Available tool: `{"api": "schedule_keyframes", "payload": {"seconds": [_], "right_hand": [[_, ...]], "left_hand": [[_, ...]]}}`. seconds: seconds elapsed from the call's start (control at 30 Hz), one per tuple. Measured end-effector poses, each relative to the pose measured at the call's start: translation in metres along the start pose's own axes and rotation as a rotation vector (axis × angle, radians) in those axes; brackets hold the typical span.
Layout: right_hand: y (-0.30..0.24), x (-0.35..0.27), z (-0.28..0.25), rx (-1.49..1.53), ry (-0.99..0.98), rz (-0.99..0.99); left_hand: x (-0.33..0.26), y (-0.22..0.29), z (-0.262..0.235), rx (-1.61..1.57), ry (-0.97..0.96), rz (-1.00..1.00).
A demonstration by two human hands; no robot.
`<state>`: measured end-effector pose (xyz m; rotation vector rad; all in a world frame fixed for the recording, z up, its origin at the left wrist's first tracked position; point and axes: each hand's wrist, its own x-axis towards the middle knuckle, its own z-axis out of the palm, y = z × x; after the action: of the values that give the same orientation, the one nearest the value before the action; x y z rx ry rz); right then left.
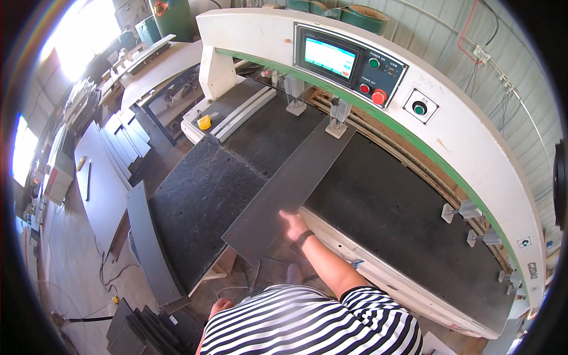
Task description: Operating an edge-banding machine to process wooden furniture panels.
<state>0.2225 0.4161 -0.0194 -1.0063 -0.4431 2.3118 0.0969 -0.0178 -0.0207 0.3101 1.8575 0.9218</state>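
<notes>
A long dark grey panel (290, 183) lies slanted across the black bed (384, 207) of a large white and green machine, its far end under a clamp foot (338, 121). My right hand (293, 225), a dark band on its wrist, lies flat on the panel's near right edge with the fingers stretched out. My left hand (220, 306) hangs low beside my striped shirt, above the floor, near a stack of dark boards (148, 328). Only its back shows, and nothing is visible in it.
The machine's curved white arm carries a control box (349, 62) with a screen and red and green buttons. A yellow tape measure (204, 122) sits on the bed's far left. Grey panels (106, 171) lean and lie on the floor at left, with cables (112, 275) nearby.
</notes>
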Motion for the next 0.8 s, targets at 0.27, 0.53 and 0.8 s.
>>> {"api": "schedule_keyframes", "payload": {"seconds": [0.27, 0.53, 0.8], "right_hand": [[0.005, -0.012, 0.015, 0.0, -0.042, -0.061], [0.062, -0.06, 0.034, 0.083, -0.211, 0.03], [0.076, -0.123, 0.122, -0.022, -0.535, -0.012]], "left_hand": [[-0.016, -0.009, -0.039, 0.084, 0.072, 0.104], [-0.029, 0.078, -0.088, -0.292, 0.135, 0.222], [-0.001, 0.182, -0.116, -0.003, 0.01, 0.493]]}}
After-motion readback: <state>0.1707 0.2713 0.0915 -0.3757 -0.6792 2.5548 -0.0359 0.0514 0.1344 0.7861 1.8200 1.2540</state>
